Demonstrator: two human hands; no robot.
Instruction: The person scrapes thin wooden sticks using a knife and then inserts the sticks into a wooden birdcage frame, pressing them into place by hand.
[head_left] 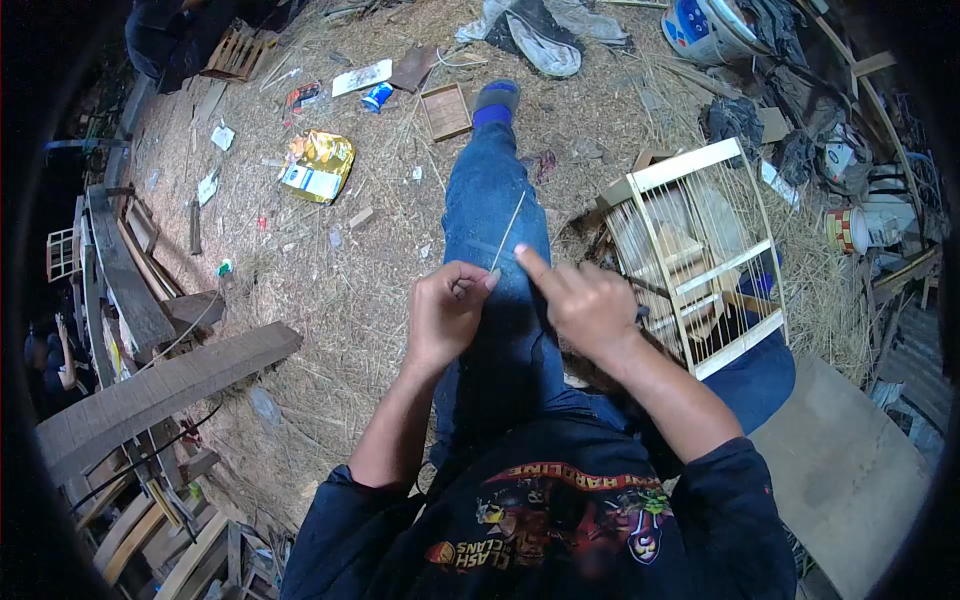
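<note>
My left hand [447,308] pinches the lower end of a thin, pale stick [511,225] between thumb and fingertips. The stick slants up and to the right over my outstretched leg in blue jeans [490,190]. Close beside the stick, on its right, is my right hand [583,300], its index finger extended and the other fingers curled; nothing shows in it. A wooden cage [683,284] with thin upright bars stands tilted to the right of my right hand, by my bent leg.
Wooden beams [170,395] lie at the left. A yellow packet [319,166], a small wooden tray [446,111] and scraps lie on the straw-covered ground ahead. A bucket [710,30] stands at the upper right, a flat board [850,465] lower right. People are partly visible at far left.
</note>
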